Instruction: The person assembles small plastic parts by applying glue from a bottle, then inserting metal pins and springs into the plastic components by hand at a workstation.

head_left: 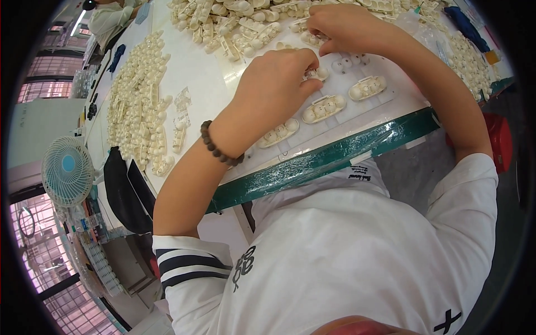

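My left hand [277,78], with a dark bead bracelet on its wrist, is closed with thumb and forefinger at a small cream plastic piece [319,74]. To its right, my right hand [349,29] has its fingers curled down by the loose cream parts at the pile's near edge; what its fingertips hold, if anything, is hidden. Below my hands, three oval cream plastic shells with round cups, the left one [279,134], the middle one [324,109] and the right one [367,87], sit in a slanting row on a pale board [357,111]. Whitish round pieces [350,62] lie beneath my right wrist.
A large heap of cream parts [234,33] covers the table's far side; more lie in a left pile [137,100] and a right pile [466,64]. Green tape [329,151] lines the near edge. A fan [68,170] and a black bag [125,192] are at left; a co-worker's sleeve [109,22] shows beyond.
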Demonstrator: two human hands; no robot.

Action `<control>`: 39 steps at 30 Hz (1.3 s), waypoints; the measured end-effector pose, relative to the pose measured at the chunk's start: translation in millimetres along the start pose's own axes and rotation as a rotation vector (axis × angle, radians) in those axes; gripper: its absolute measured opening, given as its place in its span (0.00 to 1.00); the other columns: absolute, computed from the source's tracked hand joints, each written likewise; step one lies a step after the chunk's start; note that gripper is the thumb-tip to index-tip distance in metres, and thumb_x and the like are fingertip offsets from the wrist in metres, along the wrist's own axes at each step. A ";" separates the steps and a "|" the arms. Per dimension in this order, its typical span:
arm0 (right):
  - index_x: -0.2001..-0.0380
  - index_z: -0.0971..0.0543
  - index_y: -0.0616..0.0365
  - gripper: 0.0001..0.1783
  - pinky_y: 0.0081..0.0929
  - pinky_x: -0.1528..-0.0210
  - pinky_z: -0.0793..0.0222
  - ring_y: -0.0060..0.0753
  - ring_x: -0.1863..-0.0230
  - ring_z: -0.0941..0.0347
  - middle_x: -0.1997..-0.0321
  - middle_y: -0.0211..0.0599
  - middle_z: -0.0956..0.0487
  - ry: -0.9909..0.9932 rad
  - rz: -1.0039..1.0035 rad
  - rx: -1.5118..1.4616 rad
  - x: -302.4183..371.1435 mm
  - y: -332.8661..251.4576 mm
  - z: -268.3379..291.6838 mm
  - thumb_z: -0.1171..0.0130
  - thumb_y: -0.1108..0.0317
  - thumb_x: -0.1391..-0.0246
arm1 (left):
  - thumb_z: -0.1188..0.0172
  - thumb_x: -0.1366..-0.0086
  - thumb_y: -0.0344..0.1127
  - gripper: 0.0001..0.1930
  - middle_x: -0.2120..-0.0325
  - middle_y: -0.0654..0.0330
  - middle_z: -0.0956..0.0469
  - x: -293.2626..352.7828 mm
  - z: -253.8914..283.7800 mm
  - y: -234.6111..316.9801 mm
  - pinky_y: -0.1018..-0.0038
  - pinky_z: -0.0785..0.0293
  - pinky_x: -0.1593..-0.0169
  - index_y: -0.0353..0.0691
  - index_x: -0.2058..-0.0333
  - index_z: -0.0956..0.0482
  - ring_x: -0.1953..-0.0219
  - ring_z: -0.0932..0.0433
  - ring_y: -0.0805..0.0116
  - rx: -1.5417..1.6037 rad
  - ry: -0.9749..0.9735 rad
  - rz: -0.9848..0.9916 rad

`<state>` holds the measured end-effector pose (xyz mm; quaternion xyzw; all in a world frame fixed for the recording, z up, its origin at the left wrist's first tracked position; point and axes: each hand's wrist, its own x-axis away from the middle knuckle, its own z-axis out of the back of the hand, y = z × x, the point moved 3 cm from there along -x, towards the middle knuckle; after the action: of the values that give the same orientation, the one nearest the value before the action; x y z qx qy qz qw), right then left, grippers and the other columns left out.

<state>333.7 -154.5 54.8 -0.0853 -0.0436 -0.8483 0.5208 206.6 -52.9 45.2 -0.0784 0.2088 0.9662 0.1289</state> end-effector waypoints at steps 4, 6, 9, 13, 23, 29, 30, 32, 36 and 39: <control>0.66 0.20 0.61 0.13 0.41 0.60 0.29 0.50 0.62 0.24 0.68 0.49 0.20 0.367 0.330 -0.019 5.1 -0.4 -14.7 0.38 0.66 0.56 | 0.34 0.47 0.36 0.14 0.68 0.52 0.19 1.3 0.1 0.5 0.69 0.24 0.62 0.36 0.64 0.20 0.66 0.20 0.57 0.014 -0.048 0.059; 0.66 0.20 0.61 0.13 0.41 0.61 0.29 0.50 0.63 0.23 0.69 0.49 0.20 0.664 0.519 0.106 15.3 -3.3 -8.5 0.38 0.67 0.56 | 0.34 0.46 0.36 0.16 0.62 0.51 0.21 6.3 8.1 6.4 0.68 0.26 0.56 0.35 0.60 0.21 0.59 0.22 0.55 -0.076 -0.030 -0.097; 0.65 0.20 0.61 0.12 0.39 0.61 0.29 0.48 0.64 0.23 0.68 0.47 0.20 0.101 0.124 -0.142 12.8 -7.5 27.0 0.39 0.68 0.55 | 0.34 0.44 0.36 0.20 0.56 0.51 0.22 20.8 41.2 15.6 0.67 0.29 0.51 0.35 0.54 0.23 0.52 0.25 0.55 -0.065 0.147 -0.114; 0.63 0.21 0.62 0.13 0.35 0.62 0.28 0.43 0.65 0.22 0.68 0.47 0.19 0.161 0.274 -0.382 45.0 15.3 20.7 0.39 0.67 0.52 | 0.33 0.47 0.30 0.21 0.56 0.50 0.23 60.6 79.2 15.9 0.69 0.30 0.49 0.34 0.54 0.23 0.53 0.24 0.54 0.003 0.242 0.002; 0.59 0.20 0.56 0.14 0.34 0.60 0.29 0.43 0.64 0.23 0.65 0.40 0.19 0.480 0.208 -0.456 71.6 9.0 -32.8 0.39 0.69 0.51 | 0.39 0.41 0.28 0.17 0.55 0.55 0.22 167.0 58.0 -33.2 0.72 0.33 0.49 0.33 0.52 0.23 0.52 0.26 0.65 0.195 0.421 0.487; 0.61 0.19 0.57 0.14 0.28 0.66 0.29 0.35 0.69 0.23 0.65 0.37 0.18 0.428 0.195 -0.525 75.0 11.4 -26.8 0.35 0.71 0.54 | 0.41 0.39 0.29 0.16 0.55 0.56 0.22 194.3 42.2 -49.0 0.73 0.33 0.49 0.33 0.52 0.24 0.53 0.26 0.68 0.340 0.575 0.598; 0.61 0.19 0.57 0.14 0.28 0.66 0.29 0.35 0.69 0.23 0.65 0.37 0.18 0.422 0.204 -0.526 74.9 8.8 -23.8 0.35 0.71 0.54 | 0.41 0.39 0.29 0.16 0.55 0.56 0.23 197.4 40.1 -49.8 0.73 0.34 0.49 0.32 0.52 0.24 0.53 0.27 0.69 0.366 0.597 0.614; 0.61 0.19 0.57 0.15 0.25 0.68 0.29 0.30 0.70 0.24 0.65 0.35 0.18 0.306 0.168 -0.567 76.2 5.4 -21.6 0.33 0.71 0.56 | 0.41 0.38 0.29 0.15 0.55 0.56 0.23 203.4 33.9 -51.5 0.74 0.34 0.49 0.32 0.52 0.24 0.53 0.27 0.69 0.377 0.618 0.629; 0.62 0.18 0.58 0.14 0.25 0.67 0.29 0.30 0.70 0.24 0.64 0.35 0.18 0.397 0.242 -0.577 72.1 12.9 -22.2 0.32 0.72 0.57 | 0.42 0.38 0.29 0.15 0.54 0.56 0.23 212.5 28.3 -51.5 0.74 0.34 0.48 0.32 0.52 0.24 0.53 0.27 0.70 0.382 0.656 0.662; 0.60 0.18 0.57 0.16 0.20 0.72 0.33 0.23 0.70 0.25 0.57 0.34 0.18 0.290 0.148 -0.528 74.2 23.3 -18.6 0.34 0.76 0.56 | 0.43 0.37 0.28 0.15 0.54 0.56 0.24 217.5 24.6 -54.0 0.75 0.34 0.49 0.32 0.52 0.24 0.53 0.27 0.70 0.426 0.678 0.684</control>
<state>319.8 -233.0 50.3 -0.0988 0.2592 -0.7934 0.5418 11.8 52.1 2.0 -0.2863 0.4441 0.8097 -0.2554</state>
